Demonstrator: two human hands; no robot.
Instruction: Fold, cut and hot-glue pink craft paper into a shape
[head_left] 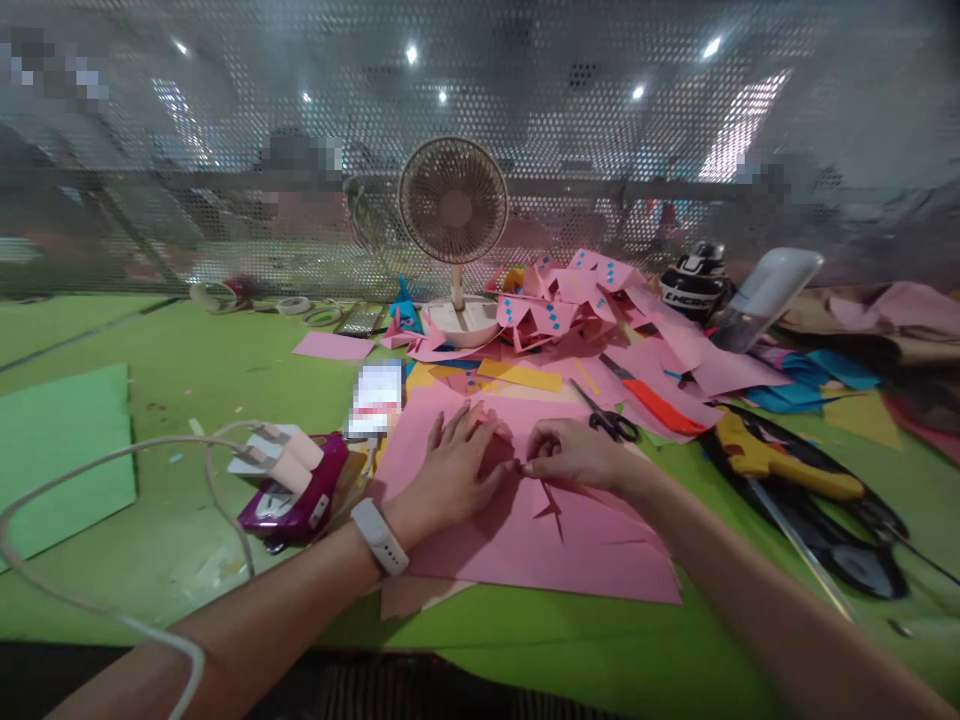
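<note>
A large pink paper sheet lies on the green table under both hands. My left hand, with a white band on its wrist, rests flat on pink paper with its fingers spread. Close beside its thumb, my right hand is closed in a pinch on a piece of pink paper, partly hidden by the hands. Below the right fingers, a narrow pointed paper flap stands up from the sheet. Black-handled scissors lie just beyond the right hand.
A white fan stands at the back beside a heap of folded pink paper shapes. On the right lie an orange cutter and a yellow glue gun. A phone and a purple power block with cables are on the left.
</note>
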